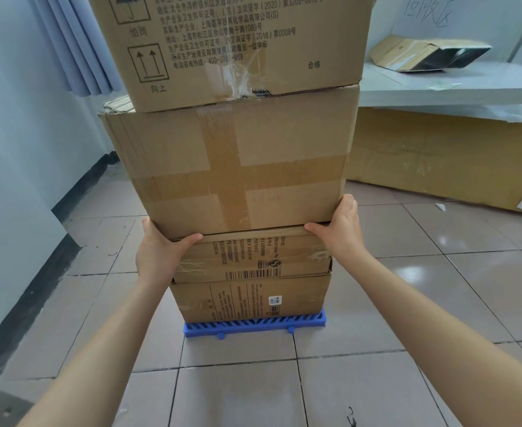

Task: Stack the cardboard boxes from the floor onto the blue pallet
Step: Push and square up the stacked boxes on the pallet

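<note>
A small blue pallet [255, 324] lies on the tiled floor under a tall stack of cardboard boxes. Two flat printed boxes [250, 294] form the base. Above them rests a large taped box [232, 167], and a printed box [238, 41] sits on top, running out of the frame. My left hand [161, 254] grips the lower left corner of the large taped box. My right hand [339, 229] grips its lower right corner. Both thumbs lie along the seam between that box and the flat box [253, 257] beneath it.
A long flattened cardboard sheet [444, 155] leans under a white shelf [438, 87] at the right. An opened carton [422, 53] lies on that shelf. A wall with a dark skirting [38, 266] runs along the left. Tiled floor spreads in front of the pallet.
</note>
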